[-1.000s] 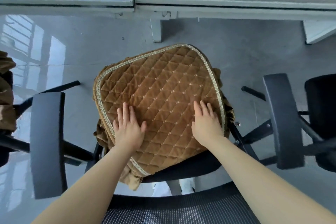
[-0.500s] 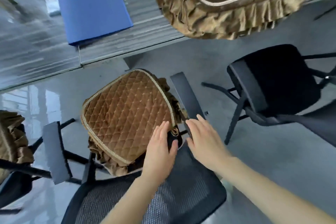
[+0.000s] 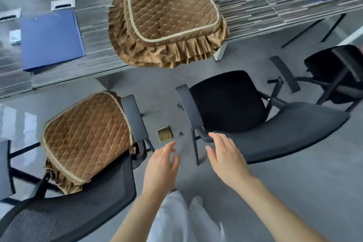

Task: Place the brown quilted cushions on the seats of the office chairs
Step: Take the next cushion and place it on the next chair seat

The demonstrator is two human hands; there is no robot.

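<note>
A long grey table [image 3: 255,6] carries a stack of brown quilted cushions [image 3: 169,17] overhanging its near edge. Below, one cushion [image 3: 86,139] now sits on the left chair [image 3: 82,208], while the next chair's black seat [image 3: 229,102] is bare. Both hands have come off that placed cushion: the left hand [image 3: 162,165] and right hand [image 3: 225,157] hang between the chairs, fingers loose, holding nothing. Judged from this, one seat is done and the stack is next.

Table [image 3: 255,6]: cushion [image 3: 169,12] (overhanging edge), blue folders [image 3: 51,39]
</note>
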